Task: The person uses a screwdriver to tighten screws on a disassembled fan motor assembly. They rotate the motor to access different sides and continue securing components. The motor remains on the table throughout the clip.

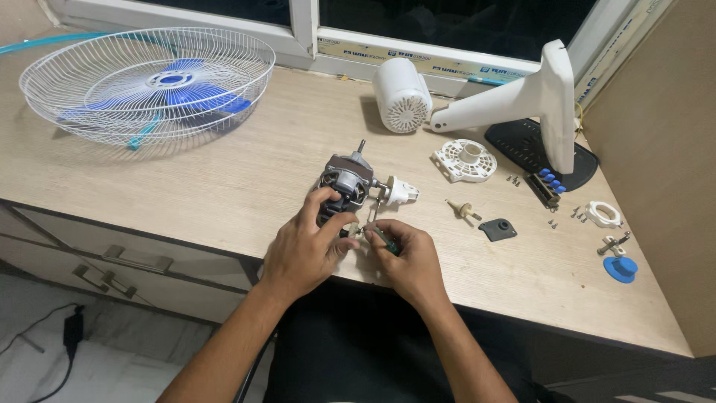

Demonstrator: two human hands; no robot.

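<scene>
Left hand [302,250] clamps the fan motor [344,188] at the table's [224,186] near edge; right hand [409,261], beside it, grips a screwdriver [382,236] at the motor's base. Screw work under way; steadiness needed. Beyond: wire guard [149,86].

Bright, even overhead light, soft short shadows, sharp focus, slight wide-angle bending at the edges.

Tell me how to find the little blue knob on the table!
Start at the white fan stand by the window, then look down the table's right side. Near the front edge sits the blue knob, the only blue piece among small white parts.
</scene>
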